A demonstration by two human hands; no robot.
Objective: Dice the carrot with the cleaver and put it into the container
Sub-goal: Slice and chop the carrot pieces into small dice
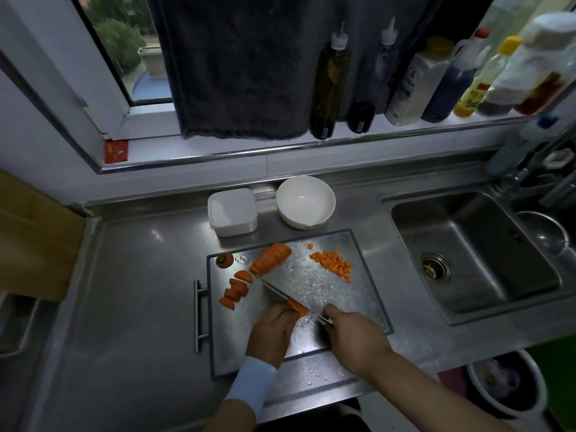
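- Worktop (140, 291): smooth brushed steel with a dull sheen.
- Sink (467, 244): the same steel, glossier in the basin.
- Board (327, 285): metal-looking plate, wet with droplets, dark matt rim.
- Cleaver (280, 293): bright polished metal blade.
- Container (233, 230): milky matt plastic.
- Bowl (299, 224): glossy white ceramic.
- Towel (243, 73): dark, rough cloth.
- Carrot (270, 258): matt orange flesh.
- Plank (34, 238): matt wood.

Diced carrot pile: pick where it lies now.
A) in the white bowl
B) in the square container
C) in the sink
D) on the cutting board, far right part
D: the diced carrot lies on the cutting board, short of the white bowl and the square container.
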